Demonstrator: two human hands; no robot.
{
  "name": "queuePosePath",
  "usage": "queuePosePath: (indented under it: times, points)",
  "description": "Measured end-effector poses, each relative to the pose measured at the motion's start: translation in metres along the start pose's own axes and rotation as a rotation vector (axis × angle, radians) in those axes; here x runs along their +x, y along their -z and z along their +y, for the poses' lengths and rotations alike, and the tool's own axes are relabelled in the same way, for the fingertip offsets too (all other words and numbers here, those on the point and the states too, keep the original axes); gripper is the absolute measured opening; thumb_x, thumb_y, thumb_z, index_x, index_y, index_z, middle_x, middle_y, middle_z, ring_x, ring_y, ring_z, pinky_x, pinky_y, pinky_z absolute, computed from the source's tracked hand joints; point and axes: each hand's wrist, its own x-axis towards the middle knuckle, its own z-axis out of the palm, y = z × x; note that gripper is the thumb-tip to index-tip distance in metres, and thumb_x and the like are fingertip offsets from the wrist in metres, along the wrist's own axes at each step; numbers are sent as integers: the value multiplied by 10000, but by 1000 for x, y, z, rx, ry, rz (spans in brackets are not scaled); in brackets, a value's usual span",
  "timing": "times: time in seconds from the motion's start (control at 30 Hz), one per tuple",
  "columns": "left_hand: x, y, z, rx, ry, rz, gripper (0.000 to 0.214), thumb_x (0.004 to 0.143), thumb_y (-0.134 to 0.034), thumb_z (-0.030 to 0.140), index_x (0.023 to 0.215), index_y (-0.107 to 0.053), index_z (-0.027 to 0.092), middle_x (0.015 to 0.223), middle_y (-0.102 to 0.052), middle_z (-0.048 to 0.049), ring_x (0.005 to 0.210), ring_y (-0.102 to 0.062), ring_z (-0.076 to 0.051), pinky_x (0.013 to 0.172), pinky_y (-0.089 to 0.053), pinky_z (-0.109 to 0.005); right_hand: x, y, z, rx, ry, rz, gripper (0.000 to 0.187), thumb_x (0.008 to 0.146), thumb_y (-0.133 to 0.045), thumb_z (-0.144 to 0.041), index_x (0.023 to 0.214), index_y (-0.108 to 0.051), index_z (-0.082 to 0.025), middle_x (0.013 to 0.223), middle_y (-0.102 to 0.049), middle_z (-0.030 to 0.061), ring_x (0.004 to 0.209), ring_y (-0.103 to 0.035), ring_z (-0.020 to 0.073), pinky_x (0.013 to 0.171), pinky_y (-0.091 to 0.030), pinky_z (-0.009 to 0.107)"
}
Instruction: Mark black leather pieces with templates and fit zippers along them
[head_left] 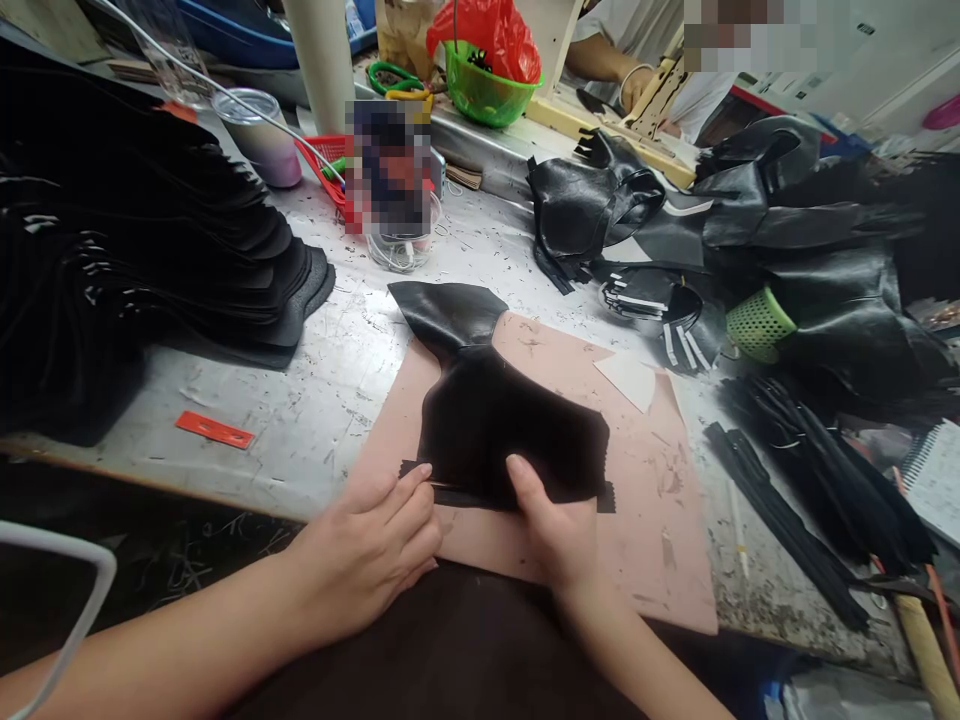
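A: What does the left hand (382, 530) have?

B: Its thumb and forefinger are closed in a pinch on the left end of a dark strip (480, 495), with the other fingers curled behind them. The strip runs along the near edge of a black piece (487, 420).

A: And the right hand (559, 530)?

B: Its thumb presses on top of the black piece, near that same edge. The other fingers are hidden, so I can't tell how tightly they grip.

A: Where does the piece lie, then?

B: Between the two hands and just ahead of the fingers, over a pink board (645, 560). Its far part, a shiny black flap (454, 315), points away from them to the left.

A: Anything else around the fingers?

B: Left of the left fingers, a red tag (214, 430) lies on the table (315, 430), and farther out is a tall stack of black sheets (187, 260). Beyond the right thumb and to its right, a white scrap (628, 378) rests on the board. Well to the right of those fingers are black strips (780, 520) and a notebook (937, 480).
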Motion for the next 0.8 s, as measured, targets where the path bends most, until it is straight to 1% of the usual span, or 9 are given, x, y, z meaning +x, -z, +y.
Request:
queuePosePath:
  times: [0.07, 0.13, 0.2, 0.3, 0.4, 0.57, 0.67, 0.8]
  points:
    - [0, 0, 0, -15, 5, 7, 215, 854, -397, 288, 879, -567, 159, 996, -624, -93, 1105, -492, -227, 898, -339, -338, 2, 8, -7, -125, -20, -34, 289, 685, -650, -331, 912, -652, -152, 894, -688, 87, 868, -636, 257, 762, -532, 377]
    - [0, -1, 0, -31, 21, 13, 217, 856, -396, 295, 866, -572, 168, 992, -626, -86, 1107, -492, -223, 898, -342, -334, 4, 17, -12, -228, -13, -59, 302, 674, -653, -333, 918, -649, -155, 863, -694, 82, 832, -645, 264, 708, -546, 375]
    - [0, -1, 1, -44, 39, 13, 215, 857, -397, 293, 870, -576, 175, 991, -627, -80, 1107, -494, -218, 901, -343, -329, 4, 25, -14, -307, 10, -95, 318, 688, -636, -334, 950, -639, -155, 883, -691, 85, 843, -642, 270, 710, -545, 384]
    - [0, 0, 1, -58, 48, 11, 214, 858, -398, 285, 879, -582, 177, 999, -630, -80, 1104, -498, -214, 908, -343, -328, 1, 31, -10, -398, 40, -158, 270, 709, -611, -337, 908, -650, -159, 865, -693, 86, 830, -644, 275, 714, -542, 390]
    - [-1, 0, 2, -68, 49, 7, 225, 862, -391, 282, 885, -589, 179, 1037, -629, -85, 1104, -500, -213, 912, -340, -333, -2, 32, -3, -433, 68, -174, 247, 721, -595, -340, 889, -652, -169, 854, -694, 84, 816, -645, 276, 708, -541, 392]
    - [-2, -1, 3, -90, 83, 1, 222, 861, -397, 295, 906, -588, 192, 1215, -556, -84, 1116, -495, -217, 917, -331, -341, -4, 31, 1, -420, 77, -189, 233, 729, -587, -335, 878, -645, -165, 854, -691, 83, 802, -647, 262, 707, -537, 374]
    - [2, 1, 5, -75, 89, -2, 220, 867, -387, 280, 881, -587, 189, 1213, -561, -89, 1099, -512, -217, 905, -335, -339, -3, 32, 1, -421, 94, -208, 224, 733, -582, -322, 885, -641, -168, 849, -689, 75, 795, -646, 254, 700, -534, 362]
    - [9, 3, 9, -11, 110, -1, 250, 881, -360, 266, 818, -589, 188, 1145, -607, -91, 1069, -535, -209, 875, -358, -324, -4, 32, 2, -435, 126, -210, 218, 737, -576, -315, 879, -640, -162, 826, -687, 77, 768, -646, 250, 670, -532, 351]
